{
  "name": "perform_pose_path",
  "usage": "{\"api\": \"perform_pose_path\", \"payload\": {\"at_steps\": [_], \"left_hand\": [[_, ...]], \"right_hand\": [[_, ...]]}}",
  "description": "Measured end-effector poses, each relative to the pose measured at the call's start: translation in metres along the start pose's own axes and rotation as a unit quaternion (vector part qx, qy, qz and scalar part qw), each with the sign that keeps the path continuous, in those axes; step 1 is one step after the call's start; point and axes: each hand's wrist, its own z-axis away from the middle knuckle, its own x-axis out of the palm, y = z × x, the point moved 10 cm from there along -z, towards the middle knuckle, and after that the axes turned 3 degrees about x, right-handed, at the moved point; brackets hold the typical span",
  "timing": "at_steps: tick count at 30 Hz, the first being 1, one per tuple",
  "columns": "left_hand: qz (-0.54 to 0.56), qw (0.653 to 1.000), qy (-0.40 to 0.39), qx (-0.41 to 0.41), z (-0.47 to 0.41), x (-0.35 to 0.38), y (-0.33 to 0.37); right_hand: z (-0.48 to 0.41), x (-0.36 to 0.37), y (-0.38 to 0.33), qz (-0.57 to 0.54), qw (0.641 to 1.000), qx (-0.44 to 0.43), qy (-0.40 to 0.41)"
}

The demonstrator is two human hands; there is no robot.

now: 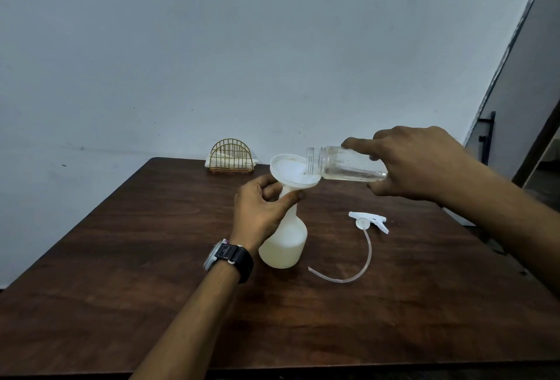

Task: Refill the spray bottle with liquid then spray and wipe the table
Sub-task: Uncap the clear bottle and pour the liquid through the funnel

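Spray bottle point(285, 243) translucent white, upright, partly filled, funnel point(292, 175) on top.

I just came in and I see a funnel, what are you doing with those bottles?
A person is refilling a spray bottle on the wooden table. The left hand steadies the bottle's neck under a white funnel. The right hand tips a clear glass jar on its side, mouth over the funnel. The bottle is partly full. Its spray head, with the tube attached, lies on the table to the right. A gold napkin holder stands at the back.
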Motion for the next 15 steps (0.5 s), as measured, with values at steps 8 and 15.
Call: {"api": "perform_pose_path", "payload": {"at_steps": [8, 15], "left_hand": [[0.000, 1.000, -0.005, 0.003, -0.0004, 0.0004, 0.0000], [-0.010, 1.000, -0.005, 0.009, 0.0021, 0.0011, 0.0052]], "right_hand": [[-0.0006, -0.0001, -0.0002, 0.004, 1.000, -0.005, 0.005], [-0.0016, -0.0006, 0.0008, 0.009, 1.000, -0.006, 0.008]]}}
